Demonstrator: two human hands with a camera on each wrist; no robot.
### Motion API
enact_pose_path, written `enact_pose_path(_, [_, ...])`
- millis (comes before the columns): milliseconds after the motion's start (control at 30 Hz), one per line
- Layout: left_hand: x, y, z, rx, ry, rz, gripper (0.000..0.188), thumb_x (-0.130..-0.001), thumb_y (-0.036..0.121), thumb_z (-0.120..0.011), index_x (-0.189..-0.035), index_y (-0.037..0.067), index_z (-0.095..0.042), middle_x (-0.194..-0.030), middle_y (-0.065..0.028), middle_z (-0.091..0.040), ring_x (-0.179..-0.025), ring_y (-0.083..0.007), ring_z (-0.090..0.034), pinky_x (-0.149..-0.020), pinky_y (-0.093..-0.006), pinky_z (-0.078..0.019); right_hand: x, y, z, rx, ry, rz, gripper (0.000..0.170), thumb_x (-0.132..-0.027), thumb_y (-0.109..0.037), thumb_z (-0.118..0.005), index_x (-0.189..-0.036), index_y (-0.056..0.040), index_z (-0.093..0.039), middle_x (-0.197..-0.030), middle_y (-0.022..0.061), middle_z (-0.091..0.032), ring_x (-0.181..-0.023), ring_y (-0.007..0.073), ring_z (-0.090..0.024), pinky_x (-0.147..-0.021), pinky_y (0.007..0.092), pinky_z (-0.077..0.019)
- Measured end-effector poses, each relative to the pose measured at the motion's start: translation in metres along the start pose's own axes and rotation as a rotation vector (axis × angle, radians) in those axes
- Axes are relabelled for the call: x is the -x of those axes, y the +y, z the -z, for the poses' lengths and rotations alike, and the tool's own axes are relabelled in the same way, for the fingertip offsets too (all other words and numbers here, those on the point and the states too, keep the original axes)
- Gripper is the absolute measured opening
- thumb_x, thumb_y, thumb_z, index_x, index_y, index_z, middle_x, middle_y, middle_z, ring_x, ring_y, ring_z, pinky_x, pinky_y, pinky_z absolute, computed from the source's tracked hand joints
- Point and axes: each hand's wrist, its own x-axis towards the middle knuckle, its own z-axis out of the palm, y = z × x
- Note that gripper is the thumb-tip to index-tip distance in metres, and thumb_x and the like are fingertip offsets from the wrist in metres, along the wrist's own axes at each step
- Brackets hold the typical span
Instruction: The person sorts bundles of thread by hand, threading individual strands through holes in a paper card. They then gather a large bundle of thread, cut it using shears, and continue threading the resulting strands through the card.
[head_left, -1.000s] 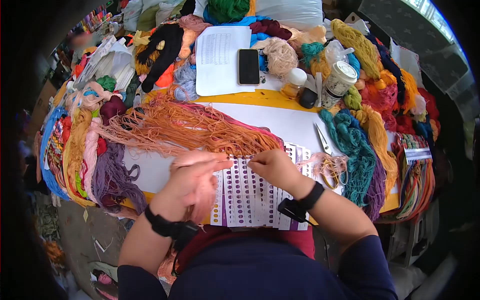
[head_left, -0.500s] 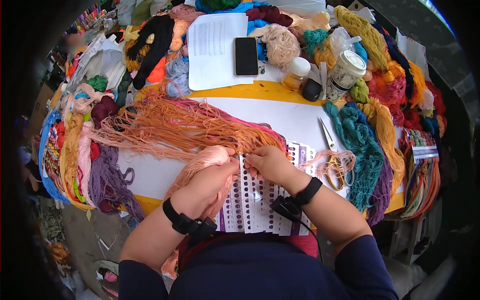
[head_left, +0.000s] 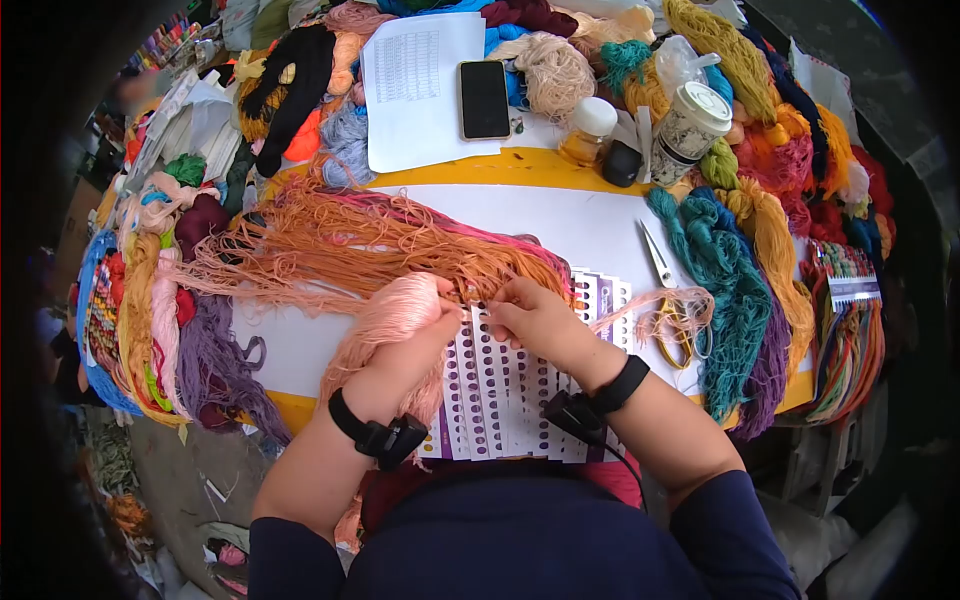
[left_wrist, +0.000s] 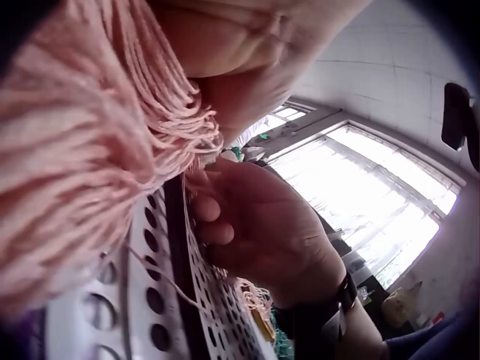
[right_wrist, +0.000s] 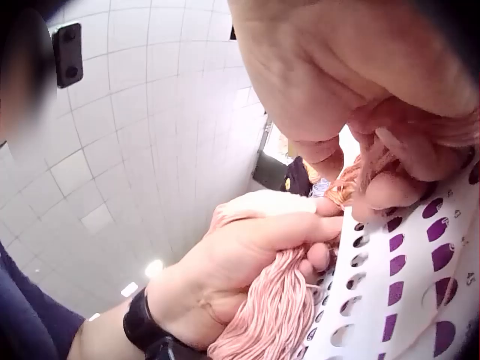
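Observation:
My left hand [head_left: 415, 350] holds a pale pink skein [head_left: 395, 312] against its palm, fingertips at the top of a white hole-punched card [head_left: 485, 385]. In the left wrist view the skein [left_wrist: 82, 150] hangs in looped strands beside the card's holes. Close on the right, my right hand [head_left: 540, 325] is curled at the same card's top end. The right wrist view shows pink strands between the curled fingers of my right hand [right_wrist: 352, 82], over the punched card [right_wrist: 409, 262]. Orange threads [head_left: 400, 245] spread from the card tops to the left.
Gold-handled scissors [head_left: 657, 255] and loose pink thread [head_left: 690, 303] lie right of the cards. Behind are a phone [head_left: 485, 100], printed paper [head_left: 425, 130], a small jar [head_left: 588, 135] and a lidded cup [head_left: 690, 135]. Coloured skeins line the table's sides, including teal [head_left: 725, 300] and purple [head_left: 225, 350].
My left hand has turned from spread fingers to a grip at the card's top, with the pink skein bunched over it. My right hand has stayed near, its fingers shifting slightly at the card.

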Motion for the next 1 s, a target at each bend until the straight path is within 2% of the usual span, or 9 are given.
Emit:
enact_pose_path(100, [0.006,0.028,-0.008,0.442,0.021,0.103,0.033,-0.085,0.000,-0.059,-0.115,-0.002,-0.045,-0.096,-0.0093,-0.059,-0.084,-0.0148,-0.058,-0.077,-0.0253,-0.0481,0.002,-0.001,-0.001,-0.105,0.006,-0.028,0.010,-0.091,-0.013,-0.052,-0.095,-0.0043,-0.053,-0.075,0.0035,-0.062,-0.060,0.0088,-0.055,-0.055,0.0217,-0.0446])
enact_pose_path(267, [-0.002,0.011,-0.010,0.547,-0.086,0.130,0.035,-0.088,0.004,-0.060,-0.120,0.000,-0.046,-0.105,-0.0087,-0.059,-0.093,-0.0141,-0.058,-0.082,-0.0266,-0.0477,0.004,-0.006,0.005,-0.393,-0.025,-0.146,0.010,-0.090,-0.007,-0.046,-0.095,-0.0060,-0.054,-0.072,0.0050,-0.063,-0.060,0.0093,-0.056,-0.054,0.0210,-0.0425])
enact_pose_path(367, [-0.005,0.005,-0.018,0.232,-0.072,0.056,0.044,-0.086,0.003,-0.059,-0.127,-0.002,-0.043,-0.104,-0.0083,-0.060,-0.092,-0.0140,-0.058,-0.083,-0.0263,-0.0472,0.003,0.000,0.011,-0.594,-0.034,-0.159,0.014,-0.088,-0.008,-0.045,-0.096,-0.0052,-0.056,-0.073,0.0068,-0.064,-0.058,0.0094,-0.054,-0.049,0.0197,-0.0405])
enact_pose_path(500, [0.009,0.025,-0.010,-0.138,-0.218,-0.050,0.044,-0.083,-0.003,-0.056,-0.125,-0.005,-0.046,-0.097,-0.0091,-0.059,-0.093,-0.0124,-0.056,-0.085,-0.0250,-0.0445,0.003,-0.001,0.006,-0.428,-0.051,-0.144,0.009,-0.090,-0.008,-0.046,-0.095,-0.0060,-0.054,-0.074,0.0049,-0.063,-0.062,0.0094,-0.056,-0.054,0.0217,-0.0433])
enact_pose_path(567, [0.007,0.023,0.004,-0.477,0.214,-0.144,0.035,-0.083,-0.001,-0.056,-0.118,-0.005,-0.053,-0.097,-0.0087,-0.059,-0.092,-0.0119,-0.055,-0.083,-0.0256,-0.0452,0.002,-0.003,0.001,-0.284,-0.028,-0.142,0.009,-0.090,-0.009,-0.047,-0.096,-0.0063,-0.054,-0.076,0.0046,-0.064,-0.062,0.0095,-0.057,-0.054,0.0219,-0.0436])
enact_pose_path(600, [0.002,0.013,0.019,-0.469,0.291,-0.431,0.025,-0.085,0.004,-0.057,-0.109,-0.004,-0.059,-0.088,-0.0069,-0.059,-0.080,-0.0119,-0.057,-0.073,-0.0249,-0.0481,0.001,-0.005,-0.001,-0.137,-0.003,-0.137,0.010,-0.090,-0.011,-0.048,-0.098,-0.0066,-0.053,-0.078,0.0043,-0.064,-0.062,0.0096,-0.057,-0.054,0.0222,-0.0439])
enact_pose_path(633, [-0.001,0.010,0.029,-0.472,0.289,-0.435,0.025,-0.085,0.004,-0.057,-0.109,-0.004,-0.059,-0.088,-0.0069,-0.059,-0.080,-0.0119,-0.057,-0.073,-0.0249,-0.0481,0.001,-0.006,-0.002,-0.141,0.000,-0.132,0.010,-0.090,-0.011,-0.048,-0.098,-0.0066,-0.053,-0.078,0.0043,-0.064,-0.062,0.0096,-0.057,-0.054,0.0222,-0.0439])
enact_pose_path(700, [-0.005,0.009,0.046,0.190,0.363,0.091,0.021,-0.090,0.016,-0.059,-0.103,-0.001,-0.064,-0.081,-0.0056,-0.061,-0.074,-0.0113,-0.058,-0.063,-0.0224,-0.0463,0.002,-0.007,-0.002,-0.038,0.018,-0.152,0.014,-0.090,-0.011,-0.049,-0.102,-0.0065,-0.051,-0.081,0.0043,-0.065,-0.063,0.0101,-0.059,-0.054,0.0232,-0.0450])
enact_pose_path(1000, [0.042,0.063,0.185,0.662,0.594,-0.381,0.022,-0.085,0.006,-0.065,-0.106,-0.001,-0.062,-0.083,-0.0058,-0.062,-0.069,-0.0143,-0.059,-0.056,-0.0220,-0.0472,-0.001,-0.003,-0.005,0.053,0.012,-0.154,0.021,-0.090,-0.006,-0.042,-0.109,-0.0044,-0.050,-0.085,0.0072,-0.066,-0.069,0.0132,-0.062,-0.059,0.0252,-0.0497])
